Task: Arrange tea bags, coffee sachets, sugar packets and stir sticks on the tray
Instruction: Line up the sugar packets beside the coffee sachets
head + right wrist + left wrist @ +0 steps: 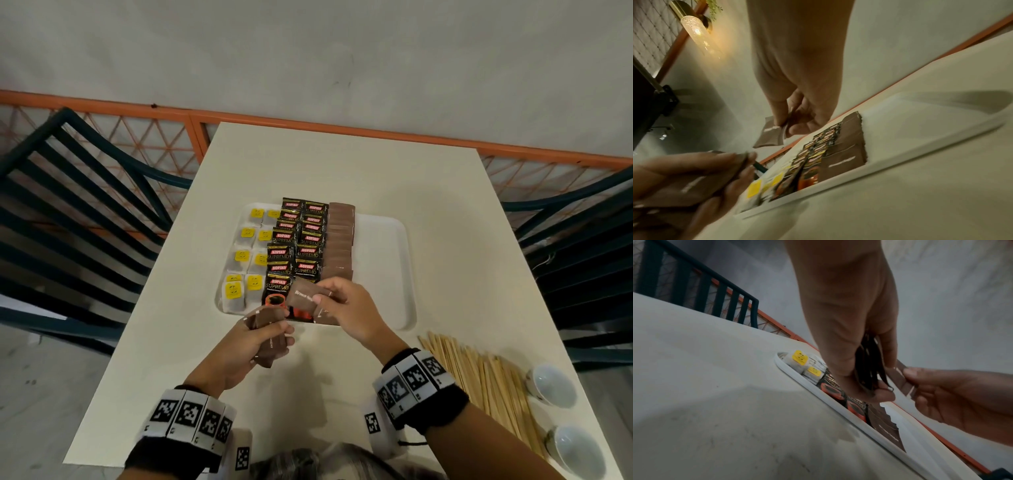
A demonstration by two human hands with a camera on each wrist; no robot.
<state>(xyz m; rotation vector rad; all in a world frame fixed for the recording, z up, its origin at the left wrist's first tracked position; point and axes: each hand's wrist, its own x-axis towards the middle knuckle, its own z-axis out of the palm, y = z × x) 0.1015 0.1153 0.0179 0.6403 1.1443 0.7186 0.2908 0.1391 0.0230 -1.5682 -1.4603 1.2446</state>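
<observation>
Right hand (346, 310) grip pinches sugar packet (306, 295); left hand (846, 340) grips several, edge-on, perhaps five.

Café or hotel refreshment corner, as you see it: cream table (342, 178) flanked by dark slatted chairs (68, 205); orange-framed lattice screen (137, 137) against a plain grey wall; brass wall lamp (694, 29) with a glass shade; white tray (387, 274) stocked with serving sachets; two white cups (555, 383) near you.

Coffee sachets (294, 246): "KOPIKO SUPREMO"; other txt unreadable.
</observation>
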